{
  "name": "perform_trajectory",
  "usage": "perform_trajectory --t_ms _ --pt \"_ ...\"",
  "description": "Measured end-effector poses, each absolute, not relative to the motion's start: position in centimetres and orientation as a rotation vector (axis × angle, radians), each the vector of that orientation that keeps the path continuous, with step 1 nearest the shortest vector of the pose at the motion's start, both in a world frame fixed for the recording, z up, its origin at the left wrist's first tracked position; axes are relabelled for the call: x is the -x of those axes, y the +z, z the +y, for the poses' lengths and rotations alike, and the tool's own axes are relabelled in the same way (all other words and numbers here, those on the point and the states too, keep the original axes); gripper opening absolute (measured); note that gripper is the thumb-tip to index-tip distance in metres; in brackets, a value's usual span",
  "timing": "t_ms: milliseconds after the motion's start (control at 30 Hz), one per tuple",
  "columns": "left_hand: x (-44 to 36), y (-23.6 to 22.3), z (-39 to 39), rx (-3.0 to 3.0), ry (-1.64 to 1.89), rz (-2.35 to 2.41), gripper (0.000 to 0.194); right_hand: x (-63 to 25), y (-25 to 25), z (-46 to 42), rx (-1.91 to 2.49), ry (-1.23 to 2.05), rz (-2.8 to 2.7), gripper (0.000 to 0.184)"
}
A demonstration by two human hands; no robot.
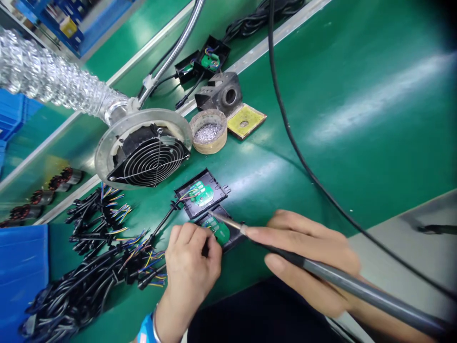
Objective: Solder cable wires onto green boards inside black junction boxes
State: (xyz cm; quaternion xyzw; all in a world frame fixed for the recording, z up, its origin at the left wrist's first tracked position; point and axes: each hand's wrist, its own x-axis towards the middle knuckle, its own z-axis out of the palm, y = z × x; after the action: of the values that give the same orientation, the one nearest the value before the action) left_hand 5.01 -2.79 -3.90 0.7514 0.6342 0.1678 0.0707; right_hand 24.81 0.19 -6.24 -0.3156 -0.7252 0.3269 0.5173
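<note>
My right hand (307,259) is closed round a grey soldering iron (357,286), held like a pen. Its metal tip (223,220) touches a small green circuit board (220,232) seated in a black plastic case (233,238). My left hand (189,264) is closed in a pinch at the board's left side, fingers pressed on wires I cannot make out clearly. Just beyond lies a second open black case (202,193) with a green board and coloured wires.
A fume fan (143,152) on a silver hose (46,71) stands behind. A tin of solder bits (209,131), an iron stand with yellow sponge (246,121), another wired case (209,59), a cable pile (96,267), a blue bin (21,267) and a black cord (303,162) surround it.
</note>
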Motion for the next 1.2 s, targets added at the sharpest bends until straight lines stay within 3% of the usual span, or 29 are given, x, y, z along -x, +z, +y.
perform_trajectory --t_ms 633,1200 --pt "-5.4 -4.0 -2.7 -2.273 0.365 2.01 0.012 -24.4 -7.2 1.0 0.635 0.974 -1.694 0.035" --pt "-5.5 -4.1 -2.8 -2.313 0.328 2.043 0.013 -25.0 -6.4 -0.2 0.709 0.803 -1.804 0.033"
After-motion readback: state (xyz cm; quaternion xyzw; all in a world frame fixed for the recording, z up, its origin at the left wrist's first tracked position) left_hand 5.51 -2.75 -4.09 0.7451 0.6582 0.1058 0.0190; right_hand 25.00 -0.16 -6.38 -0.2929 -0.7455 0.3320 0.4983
